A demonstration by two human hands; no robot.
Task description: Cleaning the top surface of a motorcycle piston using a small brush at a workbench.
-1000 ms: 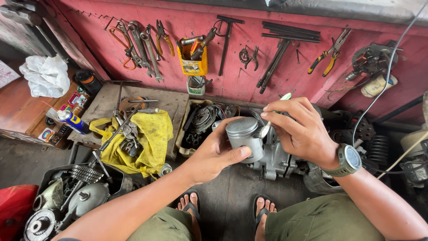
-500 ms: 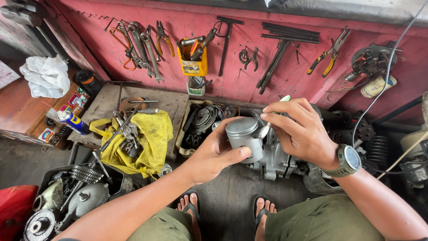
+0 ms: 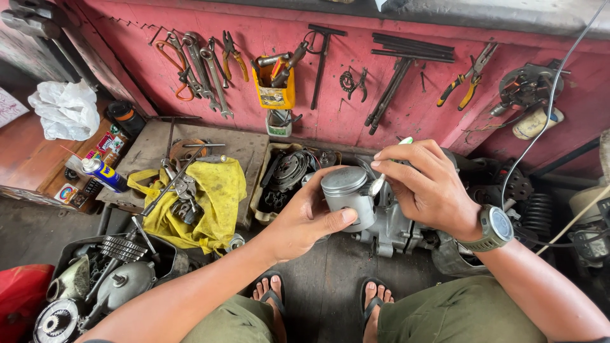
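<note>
Above the floor, the left hand [image 3: 305,219] grips a grey piston [image 3: 348,195]; the right hand [image 3: 429,187] pinches a small white-tipped tool [image 3: 389,166] just beside it, over the engine block [image 3: 397,225].

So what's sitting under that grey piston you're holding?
Under the piston, held by the left hand, sits a grey engine casing. The right hand and the piston itself cover the joint between them, so how they connect can't be seen.

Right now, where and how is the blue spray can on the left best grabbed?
Grip the spray can around its blue body, probably from above. It lies on its side on the wooden board, so the round side faces up. Keep off the yellow cap end with its thin red straw, and mind the small packets close beside it.
</note>
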